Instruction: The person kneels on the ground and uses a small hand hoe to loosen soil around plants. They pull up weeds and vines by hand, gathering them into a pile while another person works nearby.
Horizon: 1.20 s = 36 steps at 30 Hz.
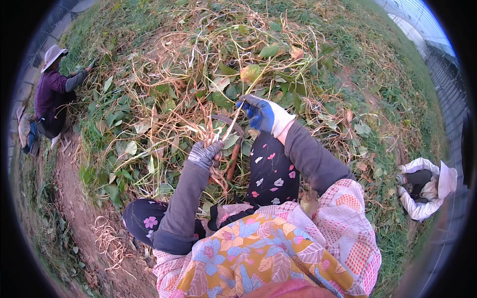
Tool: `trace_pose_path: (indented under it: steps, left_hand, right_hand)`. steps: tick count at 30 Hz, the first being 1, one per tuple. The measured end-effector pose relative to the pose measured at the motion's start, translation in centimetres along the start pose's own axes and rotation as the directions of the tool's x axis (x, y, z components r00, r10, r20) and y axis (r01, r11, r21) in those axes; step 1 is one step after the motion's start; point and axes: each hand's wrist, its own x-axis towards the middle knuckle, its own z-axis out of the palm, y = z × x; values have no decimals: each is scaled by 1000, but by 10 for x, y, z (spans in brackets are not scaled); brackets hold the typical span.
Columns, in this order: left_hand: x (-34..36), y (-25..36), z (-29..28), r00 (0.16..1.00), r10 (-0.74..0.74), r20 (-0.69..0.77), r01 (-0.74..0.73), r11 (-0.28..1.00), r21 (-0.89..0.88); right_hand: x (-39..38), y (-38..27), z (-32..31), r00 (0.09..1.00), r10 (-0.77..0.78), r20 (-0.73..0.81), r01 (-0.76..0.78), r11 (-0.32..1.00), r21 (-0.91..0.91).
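My left hand (206, 153), in a thin grey glove, is closed round a bunch of dry, tan bean pods (209, 133). Their ends stick out above and below the fist. My right hand (262, 115) wears a white glove with blue coating. Its fingers are curled in, pinching the upper part of a long pale bean pod (232, 126) that slants down toward the bunch. Between my hands and knees rests a sickle (232, 163) with a brown handle; its curved blade is partly hidden among the vines.
Tangled, half-dry bean vines (169, 79) spread ahead. Loose dry pods (113, 244) lie in a heap on the bare soil path (74, 188) at left. One person in purple (52, 97) crouches far left; another with white sleeves (422, 191) is at right.
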Motion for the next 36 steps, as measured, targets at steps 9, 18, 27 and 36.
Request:
trace_pose_path:
  steps: [9,18,27,36]
  left_hand:
    - [13,-7,7,999,17,-34,-15,997,74]
    - [-4,-8,-5,1000,1,-26,2,990,138]
    - [-24,-14,-33,998,-9,-62,12,998,58]
    - [-77,7,-107,986,9,-166,-4,1000,30]
  right_hand:
    - [4,4,6,999,-37,5,35,968,247]
    - [12,0,-9,981,-185,-54,190,971,145]
    - [15,14,-4,859,-226,460,473,4,-881]
    - [4,-49,-90,989,-120,81,-27,-702,-711]
